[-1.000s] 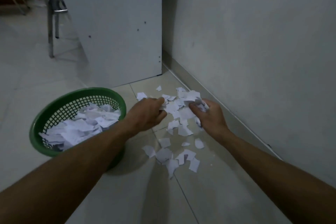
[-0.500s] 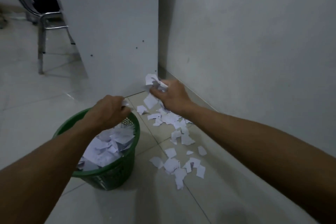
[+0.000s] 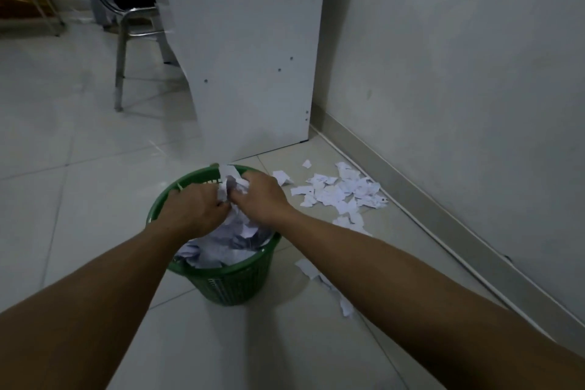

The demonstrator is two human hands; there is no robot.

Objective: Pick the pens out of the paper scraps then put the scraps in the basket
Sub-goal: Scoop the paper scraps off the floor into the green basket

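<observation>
Both hands meet over the green basket: the left hand and the right hand are each curled round a bunch of paper scraps, held directly above the mouth of the basket, which already holds a heap of paper. Letting go here should drop the bunches straight in. The scraps still on the floor lie at about two o'clock from the hands, nearer the right hand, strung along the wall, with a few at four o'clock beside the basket. No pens show. Beyond, a white panel stands at twelve o'clock and a chair at eleven; nothing blocks the reach.
</observation>
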